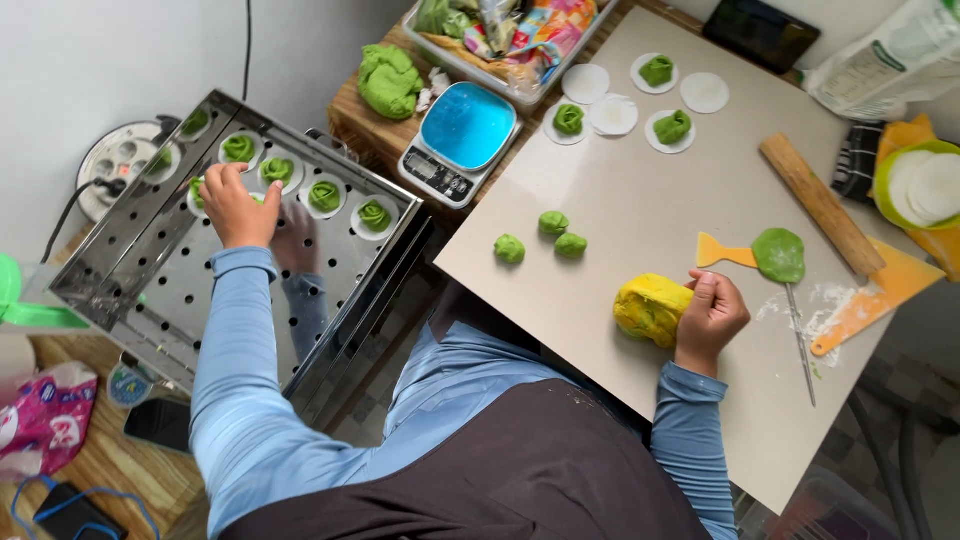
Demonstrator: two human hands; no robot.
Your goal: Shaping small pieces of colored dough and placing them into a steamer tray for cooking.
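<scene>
Left hand (pixel 238 205) fingers down on green bun (pixel 200 190) in perforated steel tray (pixel 150 300); right hand (pixel 712 318) gripping yellow dough (pixel 650 308). Risk: reach squashes neighbouring buns (pixel 277 169).

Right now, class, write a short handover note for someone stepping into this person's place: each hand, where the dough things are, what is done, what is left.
Left hand: over the perforated steel tray, at a green dough piece on a paper round.
Right hand: gripping the yellow dough lump on the board.
Done: several shaped green pieces sit in the tray's far row; three more wait on rounds at the board's far edge.
Left: three green balls unshaped, a flattened green disc, empty rounds.
</scene>
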